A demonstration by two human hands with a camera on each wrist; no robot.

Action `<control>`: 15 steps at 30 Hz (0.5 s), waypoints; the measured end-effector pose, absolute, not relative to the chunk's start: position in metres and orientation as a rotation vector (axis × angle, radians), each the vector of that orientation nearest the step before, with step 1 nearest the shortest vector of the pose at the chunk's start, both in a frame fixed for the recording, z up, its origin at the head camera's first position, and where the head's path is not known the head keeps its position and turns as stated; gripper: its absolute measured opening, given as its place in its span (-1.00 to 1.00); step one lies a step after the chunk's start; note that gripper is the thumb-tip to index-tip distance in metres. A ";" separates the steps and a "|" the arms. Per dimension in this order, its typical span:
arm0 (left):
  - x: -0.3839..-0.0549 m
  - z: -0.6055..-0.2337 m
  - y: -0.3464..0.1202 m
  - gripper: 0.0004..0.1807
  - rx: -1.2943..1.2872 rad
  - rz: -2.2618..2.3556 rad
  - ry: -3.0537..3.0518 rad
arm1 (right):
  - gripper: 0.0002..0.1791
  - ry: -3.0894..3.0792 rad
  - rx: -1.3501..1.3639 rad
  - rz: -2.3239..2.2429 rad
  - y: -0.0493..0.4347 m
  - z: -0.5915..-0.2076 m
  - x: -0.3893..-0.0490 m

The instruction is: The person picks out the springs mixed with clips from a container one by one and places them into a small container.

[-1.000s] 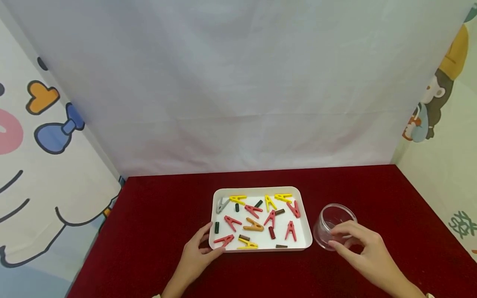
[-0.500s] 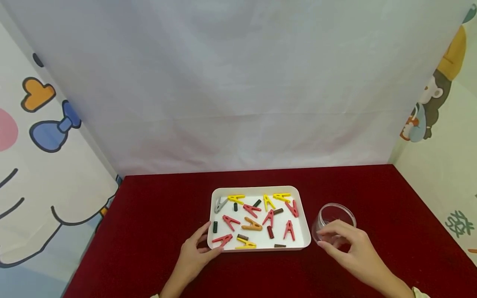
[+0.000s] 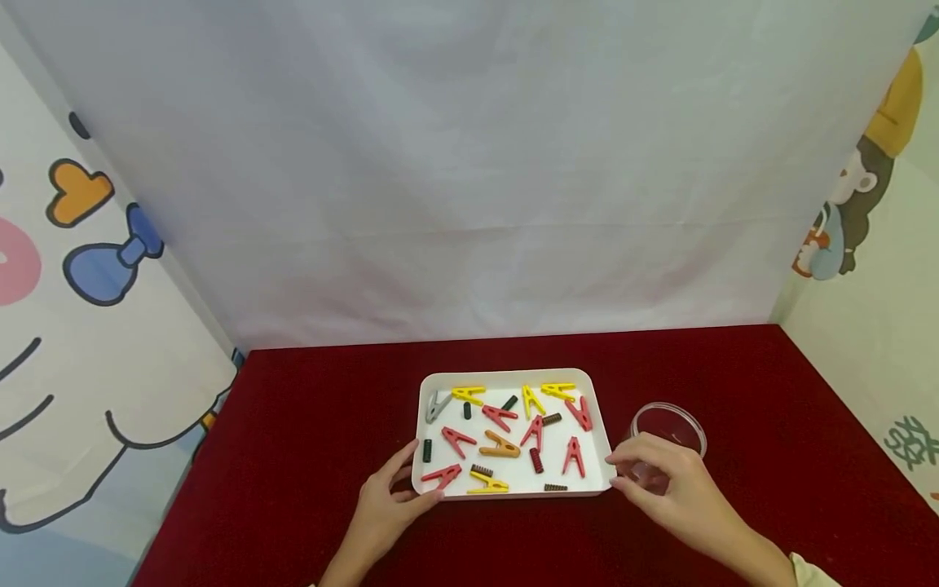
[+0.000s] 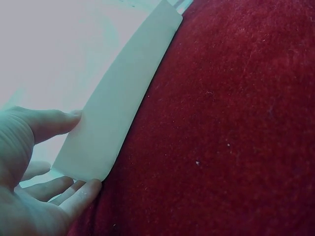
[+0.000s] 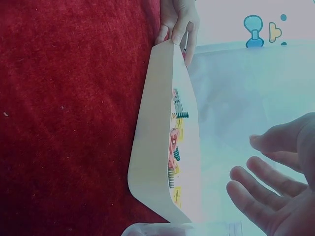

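A white shallow tray holds several V-shaped plastic clips in red, yellow, orange and grey, such as an orange clip. Small coil springs, among them a dark red spring, lie between them. My left hand grips the tray's near left corner, thumb on the front wall and fingers on the side. Close to the tray's right edge hovers my right hand, fingers loosely bent and holding nothing; the right wrist view shows it apart from the tray. Behind it stands a clear round container, partly hidden.
Dark red cloth covers the table. A white curtain hangs along the back. Printed panels stand on both sides, with cartoon figures on the left panel and right panel.
My right hand has moved left, from over the clear container to beside the tray's right edge. The left hand keeps its grip on the tray corner, and the tray's contents lie as before.
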State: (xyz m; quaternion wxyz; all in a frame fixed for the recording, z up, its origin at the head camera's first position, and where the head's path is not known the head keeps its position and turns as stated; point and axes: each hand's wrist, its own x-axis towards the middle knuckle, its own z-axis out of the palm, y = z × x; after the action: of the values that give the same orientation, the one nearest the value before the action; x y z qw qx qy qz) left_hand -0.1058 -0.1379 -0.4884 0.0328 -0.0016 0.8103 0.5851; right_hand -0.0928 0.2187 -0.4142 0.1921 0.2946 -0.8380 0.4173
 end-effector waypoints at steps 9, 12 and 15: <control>-0.106 -0.488 -0.138 -0.13 -0.017 1.798 2.488 | -0.51 -2.323 0.927 1.205 0.214 -0.424 -0.104; -0.107 -0.488 -0.137 -0.13 -0.031 1.810 2.484 | -0.53 -2.342 0.933 1.193 0.213 -0.427 -0.108; -0.107 -0.488 -0.136 -0.13 -0.046 1.820 2.478 | -0.55 -2.374 0.926 1.179 0.210 -0.427 -0.109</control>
State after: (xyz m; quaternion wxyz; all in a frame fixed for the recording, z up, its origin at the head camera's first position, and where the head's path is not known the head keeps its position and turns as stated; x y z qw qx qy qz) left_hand -0.1068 -0.1364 -0.4877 0.0333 -0.0148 0.8055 0.5914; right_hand -0.1093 0.2101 -0.4268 0.1664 0.3252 -0.8338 0.4140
